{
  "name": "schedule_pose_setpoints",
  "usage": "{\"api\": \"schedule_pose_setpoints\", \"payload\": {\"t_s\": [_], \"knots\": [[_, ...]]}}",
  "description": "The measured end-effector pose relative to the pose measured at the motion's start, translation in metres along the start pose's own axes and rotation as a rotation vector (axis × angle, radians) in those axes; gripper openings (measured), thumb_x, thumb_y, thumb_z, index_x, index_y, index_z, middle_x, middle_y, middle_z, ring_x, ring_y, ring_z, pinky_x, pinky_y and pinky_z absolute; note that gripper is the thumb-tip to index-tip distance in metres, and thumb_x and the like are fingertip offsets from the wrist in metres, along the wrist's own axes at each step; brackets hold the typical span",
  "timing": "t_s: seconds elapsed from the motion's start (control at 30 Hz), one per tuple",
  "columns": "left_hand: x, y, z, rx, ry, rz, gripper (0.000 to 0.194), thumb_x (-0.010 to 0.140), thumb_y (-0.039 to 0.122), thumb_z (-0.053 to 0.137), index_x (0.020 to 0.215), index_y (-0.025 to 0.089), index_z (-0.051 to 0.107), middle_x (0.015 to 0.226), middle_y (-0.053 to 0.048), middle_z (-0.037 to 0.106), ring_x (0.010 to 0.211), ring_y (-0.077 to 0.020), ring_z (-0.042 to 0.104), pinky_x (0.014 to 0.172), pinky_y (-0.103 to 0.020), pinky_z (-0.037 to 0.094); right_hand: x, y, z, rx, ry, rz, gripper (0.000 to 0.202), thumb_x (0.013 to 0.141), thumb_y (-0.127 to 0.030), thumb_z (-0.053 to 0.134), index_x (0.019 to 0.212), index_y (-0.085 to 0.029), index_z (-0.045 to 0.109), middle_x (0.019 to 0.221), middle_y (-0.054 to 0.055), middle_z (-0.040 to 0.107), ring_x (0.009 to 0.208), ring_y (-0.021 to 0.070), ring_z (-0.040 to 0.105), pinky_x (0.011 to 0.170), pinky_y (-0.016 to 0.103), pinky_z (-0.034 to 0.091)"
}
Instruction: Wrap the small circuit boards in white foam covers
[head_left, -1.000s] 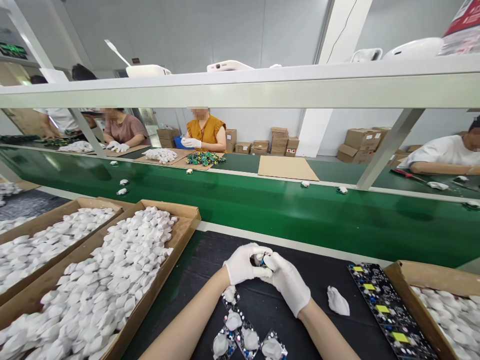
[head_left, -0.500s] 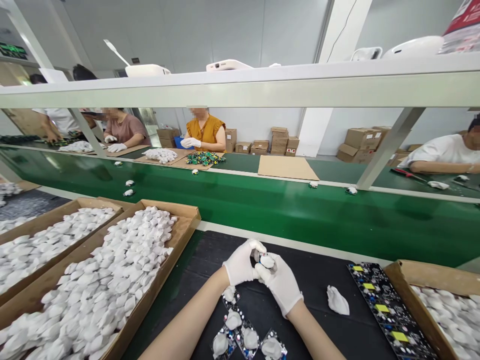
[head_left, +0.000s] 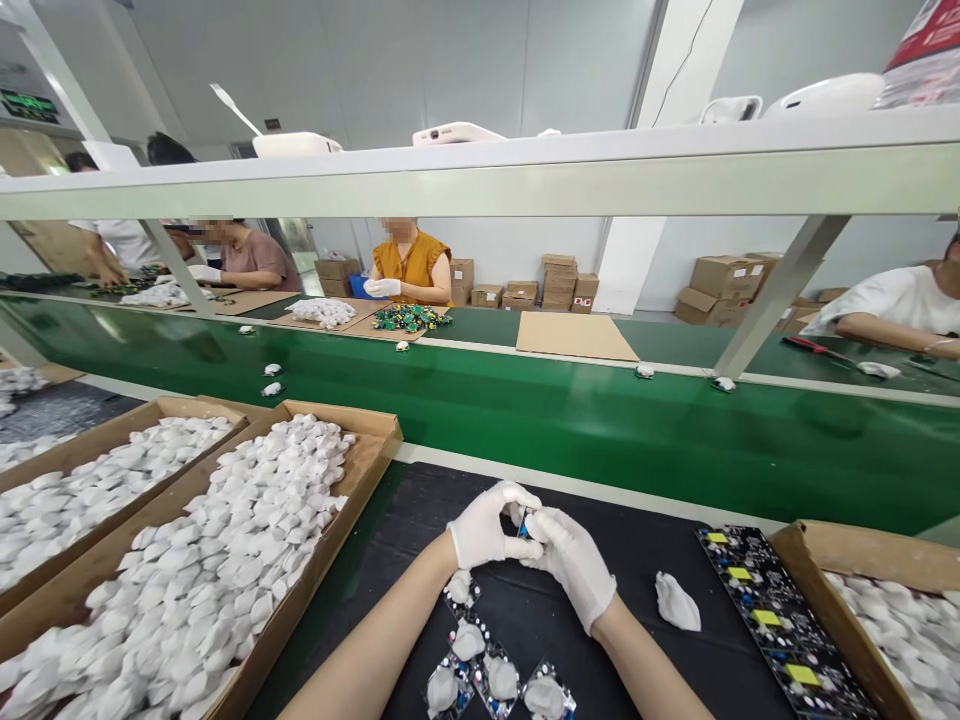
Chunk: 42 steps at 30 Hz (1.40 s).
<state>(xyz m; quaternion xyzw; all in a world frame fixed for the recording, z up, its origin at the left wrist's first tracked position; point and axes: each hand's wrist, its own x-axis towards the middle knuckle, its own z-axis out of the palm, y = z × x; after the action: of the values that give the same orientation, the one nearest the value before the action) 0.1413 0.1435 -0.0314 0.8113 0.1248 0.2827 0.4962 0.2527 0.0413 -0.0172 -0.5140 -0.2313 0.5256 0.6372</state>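
My left hand (head_left: 486, 527), in a white glove, curls its fingers and thumb around the edge of a small circuit board (head_left: 524, 525). From the other side my right hand (head_left: 574, 565), also gloved, pinches the same board; its fingers cover most of it. Only a bit of blue and dark edge shows between the gloves. Below my wrists, several small boards (head_left: 501, 678) with white pouches on top lie on the black mat (head_left: 630, 540). A single crumpled white pouch (head_left: 677, 602) lies right of my right hand.
Cardboard trays of white pouches stand at the left (head_left: 315, 580) and right (head_left: 787, 560). A black circuit panel (head_left: 780, 625) with yellow parts lies by the right tray. Beyond is a green conveyor (head_left: 525, 430) carrying small boards; a white shelf (head_left: 480, 180) crosses above. Co-workers sit opposite.
My right hand has shifted slightly right and turned, its fingers now covering the board's white top. The pieces on the conveyor have moved right. My left hand has barely moved.
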Motion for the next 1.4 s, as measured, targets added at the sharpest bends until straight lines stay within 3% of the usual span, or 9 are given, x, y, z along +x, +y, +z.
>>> {"api": "schedule_pose_setpoints", "payload": {"t_s": [0.23,0.4,0.5,0.7,0.9,1.07,1.23,1.4], "knots": [[0.002,0.006,-0.005,-0.01,-0.09,-0.032,0.053,0.056,0.038,0.083,0.103,0.021,0.068,0.099,-0.006,0.06,0.089,-0.0185,0.058,0.087,-0.036,0.047,0.002,0.007,-0.005,-0.012,-0.014,-0.05,0.046,0.055,-0.057,0.075,0.065,-0.015,0.059,0.057,-0.003,0.049,0.045,0.0092,0.045,0.042,0.025,0.04],[0.002,0.004,-0.006,-0.06,-0.068,0.01,0.052,0.056,0.04,0.083,0.103,0.022,0.07,0.094,-0.006,0.061,0.091,-0.0201,0.059,0.089,-0.037,0.047,0.002,0.008,-0.006,-0.048,-0.046,-0.072,0.046,0.057,-0.057,0.073,0.073,-0.015,0.063,0.063,-0.001,0.054,0.049,0.0106,0.049,0.047,0.027,0.045],[0.002,0.001,-0.006,-0.05,-0.077,0.004,0.052,0.055,0.041,0.083,0.103,0.023,0.07,0.095,-0.006,0.061,0.086,-0.0186,0.059,0.086,-0.036,0.048,0.0,0.006,-0.004,-0.158,-0.026,-0.134,0.037,0.065,-0.053,0.067,0.072,-0.017,0.062,0.065,0.0,0.055,0.056,0.013,0.052,0.051,0.027,0.047],[0.002,-0.002,-0.004,0.01,-0.118,0.019,0.052,0.053,0.038,0.085,0.101,0.024,0.072,0.091,-0.005,0.063,0.092,-0.0207,0.058,0.088,-0.035,0.047,-0.005,0.001,0.0,-0.318,0.039,-0.18,0.018,0.068,-0.037,0.06,0.065,-0.019,0.059,0.056,-0.003,0.054,0.043,0.0119,0.049,0.045,0.026,0.04],[0.003,0.004,-0.005,-0.022,-0.108,-0.023,0.049,0.054,0.035,0.084,0.1,0.023,0.072,0.09,-0.005,0.063,0.088,-0.0191,0.058,0.087,-0.034,0.046,-0.005,0.003,0.001,-0.222,-0.012,-0.162,0.031,0.069,-0.049,0.059,0.069,-0.018,0.057,0.061,-0.002,0.055,0.048,0.0129,0.052,0.048,0.028,0.045],[0.003,0.003,-0.005,-0.02,-0.119,-0.089,0.049,0.049,0.033,0.087,0.095,0.025,0.073,0.096,-0.005,0.064,0.093,-0.0201,0.059,0.089,-0.033,0.046,-0.005,0.003,0.005,-0.307,0.051,-0.093,0.025,0.064,-0.043,0.064,0.067,-0.019,0.057,0.052,-0.002,0.057,0.043,0.0133,0.053,0.045,0.027,0.042],[0.003,0.002,-0.002,-0.032,-0.115,-0.077,0.05,0.046,0.04,0.086,0.092,0.024,0.074,0.092,-0.004,0.064,0.087,-0.0193,0.06,0.085,-0.032,0.047,-0.007,0.002,0.005,-0.306,0.035,-0.026,0.027,0.064,-0.045,0.063,0.064,-0.02,0.053,0.046,-0.005,0.053,0.037,0.0123,0.05,0.04,0.026,0.041],[0.004,0.008,-0.004,-0.076,-0.077,-0.091,0.049,0.05,0.045,0.084,0.092,0.022,0.074,0.088,-0.003,0.062,0.088,-0.0191,0.058,0.086,-0.032,0.045,-0.006,-0.004,-0.003,-0.106,-0.121,0.026,0.038,0.064,-0.053,0.067,0.075,-0.016,0.064,0.064,0.0,0.061,0.049,0.0129,0.056,0.05,0.028,0.047]]}}
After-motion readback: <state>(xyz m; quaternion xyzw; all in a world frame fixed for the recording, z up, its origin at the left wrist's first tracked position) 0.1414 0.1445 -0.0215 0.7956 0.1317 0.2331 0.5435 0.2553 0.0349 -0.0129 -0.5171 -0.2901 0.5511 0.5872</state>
